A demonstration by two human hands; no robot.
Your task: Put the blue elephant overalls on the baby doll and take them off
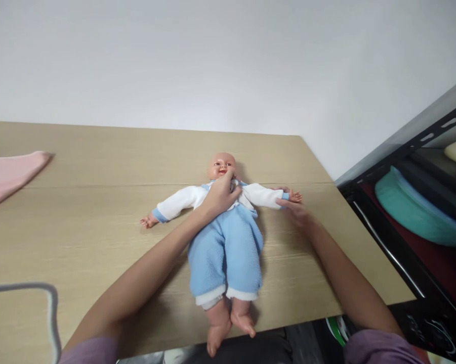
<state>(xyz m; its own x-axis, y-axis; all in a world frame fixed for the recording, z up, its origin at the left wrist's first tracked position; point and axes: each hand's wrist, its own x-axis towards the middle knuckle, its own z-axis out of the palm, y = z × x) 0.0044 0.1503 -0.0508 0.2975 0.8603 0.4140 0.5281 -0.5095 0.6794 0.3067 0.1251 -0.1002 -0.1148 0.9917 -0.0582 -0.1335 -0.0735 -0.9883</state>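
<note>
A baby doll [224,247] lies on its back on the wooden table, arms spread wide and feet at the front edge. It wears a white top with blue cuffs and fluffy blue trousers [225,253] with white hems. My left hand [222,194] is closed on the top at the chest, just below the doll's chin, hiding part of the collar. At the right, my right hand [296,211] grips the doll's sleeve [263,195] near the blue cuff; some of its fingers are hidden behind the sleeve. The doll's other arm [176,203] rests on the table, untouched.
Pink cloth [13,177] lies at the table's left side. A grey-white curved tube [51,308] stands at the lower left. On the right is a black metal shelf [379,258] holding a teal plastic item [413,210]. A pale wall [197,65] rises behind the table [91,242].
</note>
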